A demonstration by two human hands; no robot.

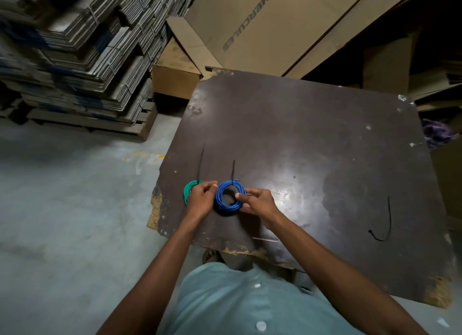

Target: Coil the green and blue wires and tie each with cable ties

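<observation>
A blue wire coil [226, 204] lies near the front left of the dark table [312, 147], held between both hands. My left hand [201, 198] pinches its left side, fingers curled. My right hand [260, 200] grips its right side, thumb inside the ring. A black cable tie [233, 170] sticks up from the coil's far edge. The green wire coil [189, 190] lies just left, partly hidden under my left hand, with its own black tie tail [200, 163] pointing away from me.
A loose black cable tie [386, 222] lies at the table's right front. A thin pale strip [265, 239] rests near the front edge. Stacked flattened cartons [82, 47] stand on a pallet at left; large cardboard boxes [275, 27] lean behind the table.
</observation>
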